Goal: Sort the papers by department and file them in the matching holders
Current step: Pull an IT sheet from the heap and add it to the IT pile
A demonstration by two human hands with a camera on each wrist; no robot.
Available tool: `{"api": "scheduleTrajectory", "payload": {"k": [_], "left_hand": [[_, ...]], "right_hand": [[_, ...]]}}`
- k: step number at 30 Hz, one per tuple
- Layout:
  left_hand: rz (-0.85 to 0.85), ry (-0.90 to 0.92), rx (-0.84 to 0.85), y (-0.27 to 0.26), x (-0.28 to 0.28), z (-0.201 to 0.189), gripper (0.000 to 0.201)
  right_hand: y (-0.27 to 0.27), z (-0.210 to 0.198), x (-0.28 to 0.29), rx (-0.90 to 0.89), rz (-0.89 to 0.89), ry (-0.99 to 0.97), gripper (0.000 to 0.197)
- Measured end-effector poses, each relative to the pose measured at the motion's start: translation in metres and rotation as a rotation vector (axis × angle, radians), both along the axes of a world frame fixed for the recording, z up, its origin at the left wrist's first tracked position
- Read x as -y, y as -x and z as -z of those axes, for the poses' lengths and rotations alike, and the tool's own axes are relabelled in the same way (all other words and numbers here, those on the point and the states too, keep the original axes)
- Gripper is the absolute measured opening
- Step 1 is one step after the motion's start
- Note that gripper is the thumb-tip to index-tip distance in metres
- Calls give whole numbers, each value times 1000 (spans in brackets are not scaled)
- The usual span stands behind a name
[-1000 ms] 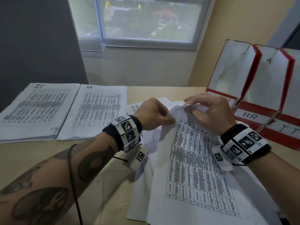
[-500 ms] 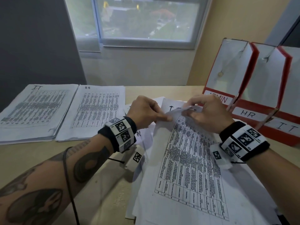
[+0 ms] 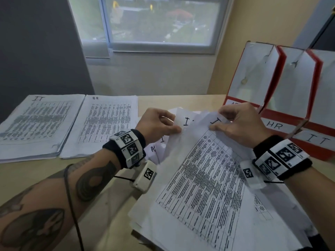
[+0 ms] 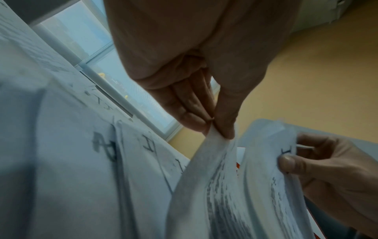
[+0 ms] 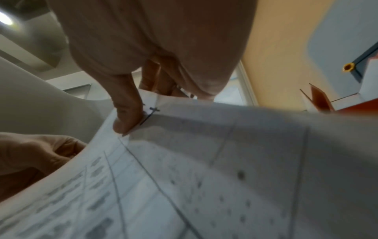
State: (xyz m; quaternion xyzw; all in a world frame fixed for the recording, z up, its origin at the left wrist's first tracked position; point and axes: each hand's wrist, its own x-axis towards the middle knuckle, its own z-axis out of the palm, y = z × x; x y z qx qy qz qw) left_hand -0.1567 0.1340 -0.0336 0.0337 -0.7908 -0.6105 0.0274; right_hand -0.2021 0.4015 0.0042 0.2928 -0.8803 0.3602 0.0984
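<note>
Centrally on the tan wooden desk (image 3: 27, 178) lies a loose heap of thin white papers (image 3: 208, 205) printed with dense black tables. Left hand (image 3: 157, 124) pinches the upper edge of one limp sheet (image 3: 184, 122) between thumb and fingers; right hand (image 3: 239, 124) pinches the curled top corner of the neighbouring sheet (image 3: 215, 122), both marked "I". Red-and-white cardboard holders (image 3: 290, 87) stand just right of the hands; two flat sorted stacks (image 3: 63, 124) lie left.

2 sorted stacks (image 3: 67, 125) lie left, holders (image 3: 282, 98) right.
</note>
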Motion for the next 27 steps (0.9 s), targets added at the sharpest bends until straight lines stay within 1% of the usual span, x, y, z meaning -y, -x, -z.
{"api": "scheduleTrajectory", "payload": {"k": [2,5,8,10,12,16,18,20,21,24,26,27], "left_hand": [[4,11,-2,-2,-5,0,26],[41,14,-23,-5,-9,-3,19],[56,-19,-34,-5,-10,-4,22],[79,-33,-40,-6,-11,-5,22],[140,-35,-34,-7,-13,-5,20],[295,-60,-7,-11,-18,-3,16],[306,-45,-3,-11,-16,-4,11],[240,43,7,-9,-10,-7,13],[197,117,7,-7,-6,-8,16],[90,433,-15,-1,7,-8,16],[95,662,26,3,13,-7,15],[126,770,68,5,14,-6,23]], "right_hand": [[0,1,3,20,11,2,25],[-4,2,9,55,0,30,23],[-5,2,11,85,2,15,20],[-4,1,13,71,4,-27,23],[-5,-2,17,86,-25,-55,26],[-6,-3,25,148,-94,-78,20],[-6,-4,27,162,-112,-74,21],[-7,-6,27,163,-130,-80,19],[-7,-7,26,154,-134,-89,20],[-6,-11,19,131,-116,-137,20],[-5,-12,13,131,-108,-162,23],[-4,-13,11,135,-103,-166,25]]}}
